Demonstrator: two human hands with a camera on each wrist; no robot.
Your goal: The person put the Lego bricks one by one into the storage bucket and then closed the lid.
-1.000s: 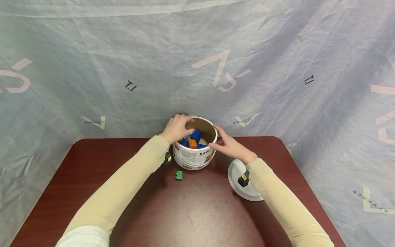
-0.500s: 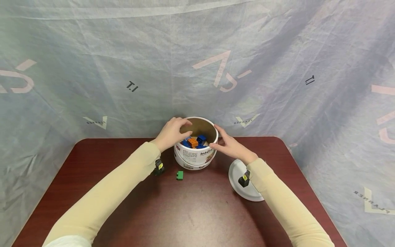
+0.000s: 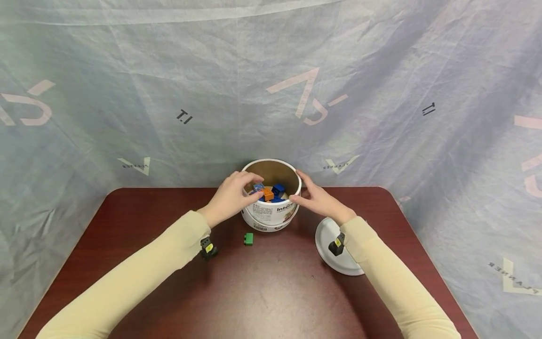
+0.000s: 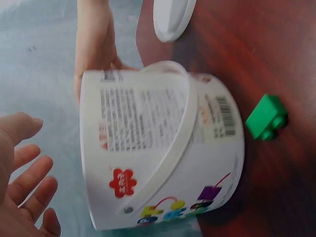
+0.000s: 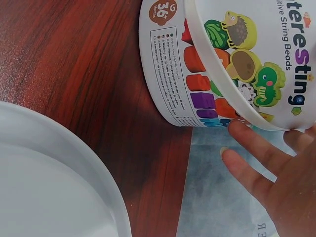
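A white printed bucket [image 3: 271, 215] stands at the back of the table, with a loose carrying handle [image 4: 170, 165] hanging across its side. Inside lie several toy blocks, among them an orange block [image 3: 268, 194] and a dark blue one [image 3: 278, 189]. My left hand [image 3: 232, 197] hovers at the bucket's left rim, thumb and fingers apart; the left wrist view shows nothing between them. On the bucket's right side rests my right hand [image 3: 320, 203], thumb at the front rim and fingers fairly straight along the wall [image 5: 237, 64]. A green toy brick [image 3: 248, 239] lies in front of the bucket.
A round white lid [image 3: 328, 259] lies on the reddish-brown table [image 3: 271, 282] beneath my right forearm. A grey fabric curtain [image 3: 211, 94] hangs close behind the table and bucket.
My left hand has drawn back from inside the bucket toward the left and front. The blocks inside have shifted, the dark blue one sitting further right. My right hand stays put.
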